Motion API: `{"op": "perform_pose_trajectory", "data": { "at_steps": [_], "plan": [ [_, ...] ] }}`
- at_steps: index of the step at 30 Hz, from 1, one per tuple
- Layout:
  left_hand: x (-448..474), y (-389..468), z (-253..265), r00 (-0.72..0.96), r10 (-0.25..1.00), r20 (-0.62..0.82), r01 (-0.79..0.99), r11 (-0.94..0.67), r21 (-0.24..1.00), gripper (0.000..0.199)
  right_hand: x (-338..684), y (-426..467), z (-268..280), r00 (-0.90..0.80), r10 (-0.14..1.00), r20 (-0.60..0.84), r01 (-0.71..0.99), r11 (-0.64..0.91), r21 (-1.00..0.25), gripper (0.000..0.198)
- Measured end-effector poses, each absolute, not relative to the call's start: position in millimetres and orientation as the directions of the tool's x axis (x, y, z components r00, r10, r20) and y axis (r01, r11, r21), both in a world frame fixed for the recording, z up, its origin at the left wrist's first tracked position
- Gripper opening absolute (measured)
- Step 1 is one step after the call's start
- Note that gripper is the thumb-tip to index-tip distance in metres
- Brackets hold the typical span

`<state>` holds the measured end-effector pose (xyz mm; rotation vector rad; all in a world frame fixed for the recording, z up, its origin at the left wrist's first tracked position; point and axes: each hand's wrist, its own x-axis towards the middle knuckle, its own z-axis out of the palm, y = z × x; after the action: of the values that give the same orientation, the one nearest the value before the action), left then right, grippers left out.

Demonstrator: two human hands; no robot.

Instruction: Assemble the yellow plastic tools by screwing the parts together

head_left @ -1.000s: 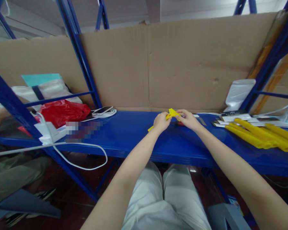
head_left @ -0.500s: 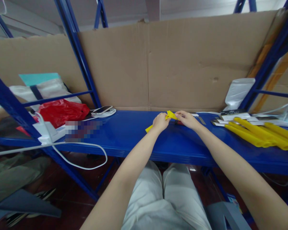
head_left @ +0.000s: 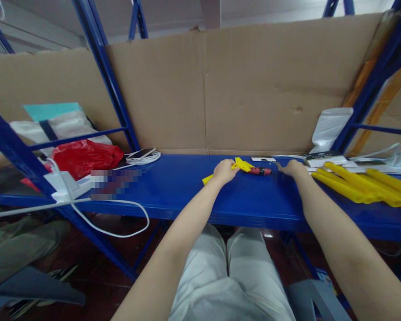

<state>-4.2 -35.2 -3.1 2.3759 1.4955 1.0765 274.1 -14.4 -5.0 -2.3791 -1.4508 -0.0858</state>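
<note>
My left hand [head_left: 224, 172] is closed around a yellow tube [head_left: 243, 165]. Its crumpled or cut end sticks out to the right of my fingers, and its other end shows below my wrist. Just past that crumpled end, a red cylindrical object with a black band [head_left: 260, 171] lies on the blue shelf [head_left: 183, 187]. My right hand [head_left: 294, 169] is farther right, low over the shelf, its fingertips pinched at a flat grey strip [head_left: 279, 166]. Most of the strip is hidden by the hand.
Several yellow tubes [head_left: 357, 185] lie at the right, beside white boxes [head_left: 325, 159]. A small white card [head_left: 263, 159] lies behind the red object. At the left are a phone [head_left: 142, 154] on a coiled cable, a red bag [head_left: 87, 156] and a looped white cable [head_left: 143, 214].
My right hand has let go of the yellow tube and moved right to the flat grey strip. The red object is now uncovered. My left hand keeps its hold in nearly the same place.
</note>
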Motion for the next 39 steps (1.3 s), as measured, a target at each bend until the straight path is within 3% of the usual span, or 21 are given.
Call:
{"op": "perform_pose_trajectory", "data": {
  "at_steps": [13, 23, 30, 39],
  "plan": [
    [-3.3, -36.8, -1.7, 0.278, 0.826, 0.491, 0.758, -0.502, 0.416, 0.02, 279.9, -5.8, -8.1, 0.463, 0.877, 0.128, 0.864, -0.415, -0.287, 0.021],
    [-3.5, -43.6, 5.1, 0.28, 0.858, 0.43, 0.796, -0.458, 0.396, 0.025, 266.3, -23.2, 1.7, 0.513, 0.856, 0.07, 0.831, -0.474, -0.293, 0.048],
    [-3.9, -44.4, 6.8, 0.293, 0.872, 0.393, 0.823, -0.439, 0.36, 0.03, 257.8, -33.9, 11.0, 0.523, 0.852, 0.004, 0.818, -0.501, -0.283, 0.038],
    [-3.5, -45.2, 7.7, 0.291, 0.871, 0.395, 0.824, -0.438, 0.358, 0.029, 254.4, -34.3, 14.9, 0.513, 0.847, 0.141, 0.832, -0.449, -0.326, 0.037]
  ]
}}
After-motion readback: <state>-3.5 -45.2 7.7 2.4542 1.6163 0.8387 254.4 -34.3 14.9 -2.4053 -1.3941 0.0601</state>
